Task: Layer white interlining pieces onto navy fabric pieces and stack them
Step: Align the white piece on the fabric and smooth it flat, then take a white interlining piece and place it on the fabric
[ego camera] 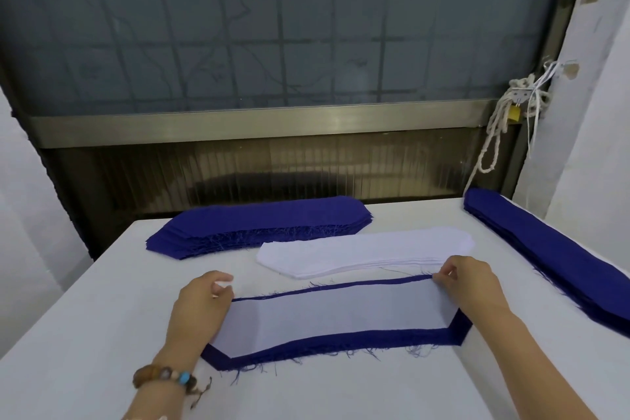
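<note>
Head view: the navy piece [341,343] is seen flat on the white table [102,334], and it is taken as the reference for all places. A white interlining piece [327,317] is laid directly on it. At the left end of the navy piece, the left hand [201,303] is curled, and a bit of white is pinched at its fingertips. At the far right corner, the edge of the interlining is pinched by the right hand [470,283] between thumb and fingers. The navy border is shown thin along the far edge and much wider along the near edge, so the alignment is judged as not finished. For a good result, the interlining should be held lightly stretched between both ends and moved a little to the near side, until the borders are equal, if that is wanted. It should then be pressed flat without wrinkles, and the frayed threads should not be caught under it. Just behind the navy piece a stack of white interlining [368,251] is placed. Further behind, to the left, a navy stack [259,225] is lying, and another navy pile [552,259] is found to the right.
</note>
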Tool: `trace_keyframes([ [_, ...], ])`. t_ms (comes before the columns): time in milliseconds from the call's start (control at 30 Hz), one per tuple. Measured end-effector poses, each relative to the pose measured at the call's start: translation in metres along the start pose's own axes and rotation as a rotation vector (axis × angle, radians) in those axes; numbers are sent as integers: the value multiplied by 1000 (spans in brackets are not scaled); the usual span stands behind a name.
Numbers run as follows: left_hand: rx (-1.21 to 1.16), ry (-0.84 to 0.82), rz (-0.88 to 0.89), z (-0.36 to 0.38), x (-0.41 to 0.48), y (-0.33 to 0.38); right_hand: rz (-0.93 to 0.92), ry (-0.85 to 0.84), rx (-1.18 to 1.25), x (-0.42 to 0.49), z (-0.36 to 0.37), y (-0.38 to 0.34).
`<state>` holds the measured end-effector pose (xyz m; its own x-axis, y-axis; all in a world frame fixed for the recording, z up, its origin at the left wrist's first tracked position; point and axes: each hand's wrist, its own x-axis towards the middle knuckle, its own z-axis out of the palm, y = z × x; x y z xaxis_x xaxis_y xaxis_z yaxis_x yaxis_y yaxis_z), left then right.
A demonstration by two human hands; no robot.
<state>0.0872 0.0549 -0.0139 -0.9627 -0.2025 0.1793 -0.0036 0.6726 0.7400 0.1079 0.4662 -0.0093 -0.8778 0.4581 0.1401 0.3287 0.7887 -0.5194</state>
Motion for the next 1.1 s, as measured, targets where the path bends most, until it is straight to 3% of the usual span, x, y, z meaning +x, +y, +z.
trace_keyframes([
  [133,-25,16,59,22,15,24,-6,-4,-45,11,4,-15],
  [400,64,-44,110,63,46,56,-206,40,-39,30,35,-37],
  [800,52,29,122,81,54,45,-188,133,-89,54,48,-41],
  [1000,269,143,112,85,58,40,-255,110,-28,59,51,-36],
  [1100,364,113,53,87,59,37,-263,74,15,59,51,-36],
])
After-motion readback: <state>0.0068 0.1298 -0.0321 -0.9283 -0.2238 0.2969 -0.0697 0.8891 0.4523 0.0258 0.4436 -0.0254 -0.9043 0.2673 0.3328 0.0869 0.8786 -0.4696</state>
